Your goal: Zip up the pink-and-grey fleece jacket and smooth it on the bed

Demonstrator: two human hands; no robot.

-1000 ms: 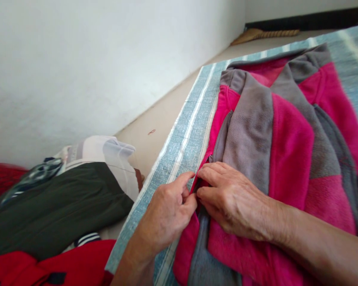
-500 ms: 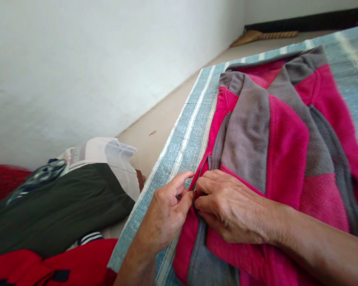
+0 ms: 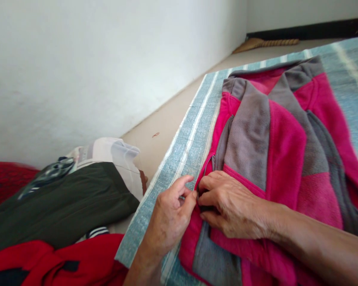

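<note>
A pink and grey fleece jacket [image 3: 286,139] lies spread on a blue and white striped cloth [image 3: 185,147]. My left hand [image 3: 170,216] and my right hand [image 3: 231,206] meet at the jacket's front edge, near its left side. Both pinch the edge where the two front halves join. The left thumb and forefinger are pressed together on the pink hem. The right fingers curl over the fabric just beside them. What sits between the fingertips is too small to make out.
A pile of clothes lies at the left: a dark green garment [image 3: 62,206], a white one [image 3: 113,153] and red ones [image 3: 62,262]. A white wall [image 3: 92,59] runs behind. Bare floor [image 3: 167,123] shows beside the cloth, with a broom [image 3: 262,43] in the far corner.
The view has shifted slightly, so everything sits a little lower and to the right. Both hands stay pinched at the same spot on the jacket's front edge.
</note>
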